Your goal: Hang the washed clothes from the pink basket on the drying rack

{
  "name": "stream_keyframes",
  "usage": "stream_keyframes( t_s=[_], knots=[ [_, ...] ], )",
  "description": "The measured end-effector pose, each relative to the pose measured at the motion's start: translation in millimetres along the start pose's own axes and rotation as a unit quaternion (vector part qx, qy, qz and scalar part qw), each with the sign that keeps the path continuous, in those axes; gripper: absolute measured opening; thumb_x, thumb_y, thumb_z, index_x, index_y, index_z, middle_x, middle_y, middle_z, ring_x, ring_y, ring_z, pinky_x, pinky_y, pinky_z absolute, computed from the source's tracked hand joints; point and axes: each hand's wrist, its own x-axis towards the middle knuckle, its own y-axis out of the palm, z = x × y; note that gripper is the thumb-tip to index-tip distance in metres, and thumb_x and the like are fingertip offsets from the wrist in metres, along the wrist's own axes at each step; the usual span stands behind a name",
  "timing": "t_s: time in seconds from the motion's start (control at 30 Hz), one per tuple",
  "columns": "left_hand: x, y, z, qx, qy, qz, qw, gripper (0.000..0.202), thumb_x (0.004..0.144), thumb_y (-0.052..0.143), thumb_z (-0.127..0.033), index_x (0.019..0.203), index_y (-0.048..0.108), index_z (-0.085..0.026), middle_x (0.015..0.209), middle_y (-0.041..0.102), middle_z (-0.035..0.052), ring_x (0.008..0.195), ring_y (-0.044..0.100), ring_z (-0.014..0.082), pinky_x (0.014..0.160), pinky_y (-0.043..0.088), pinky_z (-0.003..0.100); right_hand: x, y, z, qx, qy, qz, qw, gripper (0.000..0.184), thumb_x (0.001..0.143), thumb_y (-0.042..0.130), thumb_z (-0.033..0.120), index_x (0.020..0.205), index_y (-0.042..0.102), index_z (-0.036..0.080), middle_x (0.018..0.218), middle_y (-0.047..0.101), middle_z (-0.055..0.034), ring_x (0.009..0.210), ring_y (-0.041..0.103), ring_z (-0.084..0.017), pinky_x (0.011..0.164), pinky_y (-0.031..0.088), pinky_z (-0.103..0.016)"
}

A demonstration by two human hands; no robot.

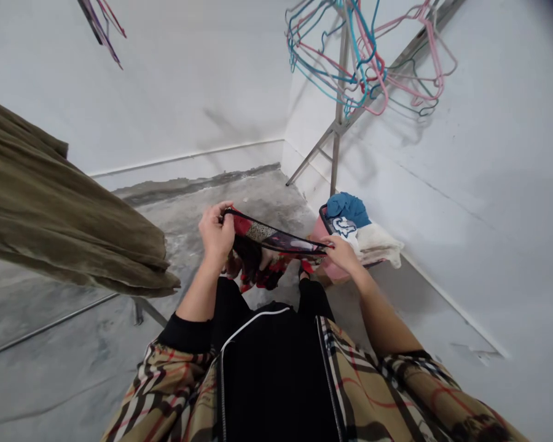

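Between my two hands a patterned garment [271,238] in red, black and grey is stretched by its dark-trimmed edge, and its lower part hangs in folds. My left hand [216,232] is closed on one end of that edge, thumb on top. At the other end my right hand [341,253] pinches the edge, lower and nearer the basket. Just beyond the right hand stands a pink basket [321,228] holding a blue cloth [349,207] and a cream cloth [380,244] that drapes over its side. What kind of garment I hold is not clear.
Blue, pink and red hangers [350,67] hang in a cluster on a metal rack [335,153] at the upper right. An olive-brown cloth [74,215] hangs at the left, above a metal bar [50,325]. White walls meet the concrete floor [188,212] ahead.
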Motion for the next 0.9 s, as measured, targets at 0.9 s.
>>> stream_keyframes(
  t_s=[0.9],
  knots=[
    [-15, -1.1, -52, -0.276, -0.236, 0.156, 0.919, 0.024, 0.061, 0.068, -0.036, 0.062, 0.051, -0.02, 0.046, 0.049, -0.0076, 0.038, 0.041, 0.0067, 0.041, 0.031, 0.018, 133, -178, 212, -0.201, -0.271, -0.293, 0.895, 0.031, 0.089, 0.051, 0.023, 0.117, 0.061, 0.013, 0.12, 0.059, -0.0188, 0.112, 0.056, -0.031, 0.099, 0.044, -0.048]
  ],
)
